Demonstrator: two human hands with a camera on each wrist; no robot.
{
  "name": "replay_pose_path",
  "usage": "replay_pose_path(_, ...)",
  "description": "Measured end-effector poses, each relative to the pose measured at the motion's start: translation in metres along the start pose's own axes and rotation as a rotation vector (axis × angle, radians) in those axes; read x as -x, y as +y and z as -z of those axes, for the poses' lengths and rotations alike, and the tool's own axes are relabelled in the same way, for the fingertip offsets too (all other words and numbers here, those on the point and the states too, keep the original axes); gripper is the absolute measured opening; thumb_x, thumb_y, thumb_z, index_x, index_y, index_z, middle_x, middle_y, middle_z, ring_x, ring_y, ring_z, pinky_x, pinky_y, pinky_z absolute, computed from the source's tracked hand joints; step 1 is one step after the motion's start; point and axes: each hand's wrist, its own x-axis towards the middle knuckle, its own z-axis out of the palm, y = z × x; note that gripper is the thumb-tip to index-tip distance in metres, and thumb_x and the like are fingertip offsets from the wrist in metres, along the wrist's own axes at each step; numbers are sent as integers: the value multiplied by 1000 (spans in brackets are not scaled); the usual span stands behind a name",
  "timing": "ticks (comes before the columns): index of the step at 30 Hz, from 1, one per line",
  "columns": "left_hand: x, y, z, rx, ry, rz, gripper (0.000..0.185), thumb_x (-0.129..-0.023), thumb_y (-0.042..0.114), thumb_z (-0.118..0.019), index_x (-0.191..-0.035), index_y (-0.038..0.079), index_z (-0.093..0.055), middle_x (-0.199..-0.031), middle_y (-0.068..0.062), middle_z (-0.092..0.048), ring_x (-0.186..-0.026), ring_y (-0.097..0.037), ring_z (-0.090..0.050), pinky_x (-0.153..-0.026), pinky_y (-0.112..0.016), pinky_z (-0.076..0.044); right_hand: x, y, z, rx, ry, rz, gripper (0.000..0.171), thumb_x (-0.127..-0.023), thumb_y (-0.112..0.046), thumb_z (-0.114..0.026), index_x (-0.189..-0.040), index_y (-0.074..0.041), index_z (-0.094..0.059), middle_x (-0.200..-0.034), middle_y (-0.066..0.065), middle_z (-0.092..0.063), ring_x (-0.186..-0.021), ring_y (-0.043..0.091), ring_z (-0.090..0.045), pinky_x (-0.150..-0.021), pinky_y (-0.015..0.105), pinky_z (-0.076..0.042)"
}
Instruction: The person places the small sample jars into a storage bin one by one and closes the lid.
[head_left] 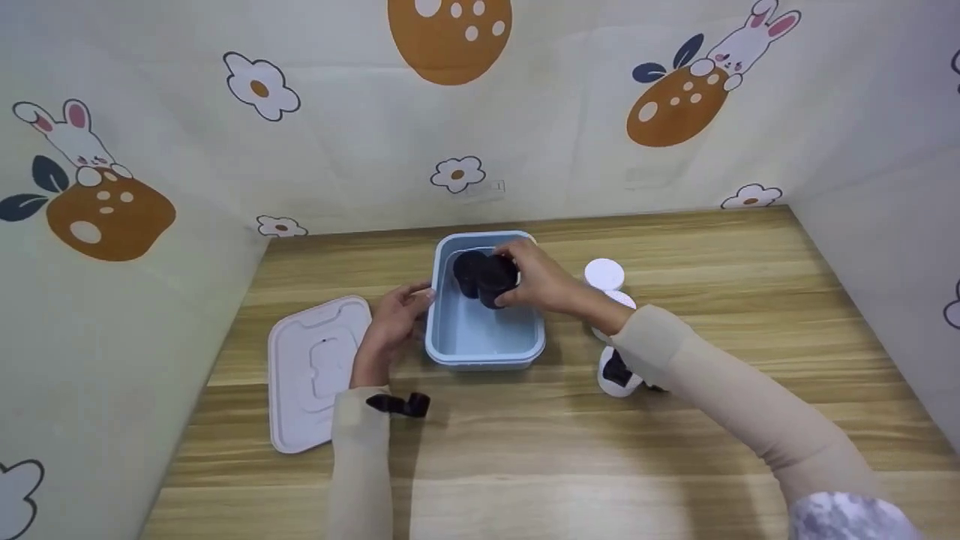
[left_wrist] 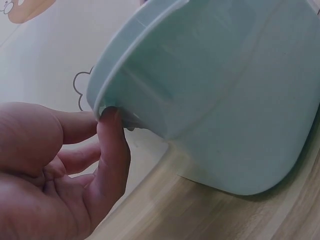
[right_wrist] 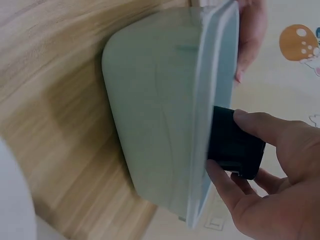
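Note:
A light blue plastic storage box stands on the wooden table. My left hand is at its left side, and in the left wrist view thumb and finger pinch the rim of the box. Above the far part of the box, my right hand grips a black cylindrical container between thumb and fingers. In the right wrist view this black container is partly below the rim. Another black cylinder is inside the box, right beside the held one.
A pale flat lid lies left of the box, next to my left forearm. White round-topped containers stand on the right, partly hidden by my right arm. Nearer, a white round item has something black on it. Printed cloth walls surround the table.

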Motion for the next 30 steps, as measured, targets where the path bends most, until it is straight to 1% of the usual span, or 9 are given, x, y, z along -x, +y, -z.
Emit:
replay_pose_path(3,0,0,-1,-8,3,-2,45,-104,16,-54,-145,1,-47,-127,-30,-61,-90,-23,-70,-61,-30,-59,-4,-1,-12,46,-22,-6,70,-72,-7,-86,-132,7,-53,-131,27,-53,-122,37,-52,-110,47,-42)
replay_pose_path(6,0,0,-2,-5,10,-2,43,-104,16,-54,-144,1,-49,-123,-29,-63,-88,-22,-70,-58,-29,-58,-7,-3,-22,75,-45,-43,72,-73,-9,-87,-134,4,-52,-134,26,-52,-124,36,-51,-112,46,-42)
replay_pose_path(11,0,1,-3,-12,21,-2,43,-103,16,-55,-143,2,-50,-121,-27,-65,-86,-20,-69,-54,-28,-56,-11,-7,-38,91,-59,-98,73,-73,-10,-88,-136,0,-51,-134,24,-49,-123,37,-53,-110,47,-44)
replay_pose_path(15,0,1,-2,-37,17,-14,44,-104,17,-55,-144,0,-49,-119,-25,-66,-83,-17,-69,-56,-28,-56,-14,-7,-48,89,-83,-112,73,-73,-10,-89,-135,-3,-52,-131,23,-49,-121,36,-55,-109,45,-46)
replay_pose_path(18,0,1,-1,-53,14,-27,45,-104,17,-55,-143,-2,-49,-111,-20,-69,-78,-14,-68,-58,-27,-56,-17,-6,-53,89,-93,-105,73,-71,-8,-90,-134,-3,-53,-128,23,-50,-118,35,-55,-108,44,-46)
replay_pose_path(21,0,1,0,-58,19,-32,44,-103,17,-56,-143,-2,-50,-102,-11,-70,-75,-12,-67,-58,-27,-56,-18,-5,-56,87,-97,-88,73,-69,-3,-90,-132,0,-53,-126,24,-50,-117,36,-55,-108,43,-46)
replay_pose_path(24,1,1,0,-66,24,-27,43,-103,18,-56,-142,0,-52,-98,-7,-71,-75,-12,-67,-57,-27,-55,-17,-4,-56,82,-116,-72,71,-69,0,-89,-131,0,-54,-128,25,-50,-119,36,-55,-110,43,-45)
replay_pose_path(27,1,1,1,-81,24,-30,43,-103,19,-56,-142,1,-52,-100,-7,-71,-76,-12,-65,-58,-27,-54,-15,-6,-51,65,-135,-55,69,-72,1,-86,-132,0,-54,-131,25,-49,-122,36,-54,-110,43,-45)
replay_pose_path(30,-1,0,1,-85,21,-35,44,-103,19,-56,-142,0,-52,-103,-10,-71,-77,-11,-65,-60,-26,-53,-10,-9,-41,32,-138,-34,64,-76,0,-84,-133,1,-55,-131,25,-50,-122,36,-56,-107,43,-47)
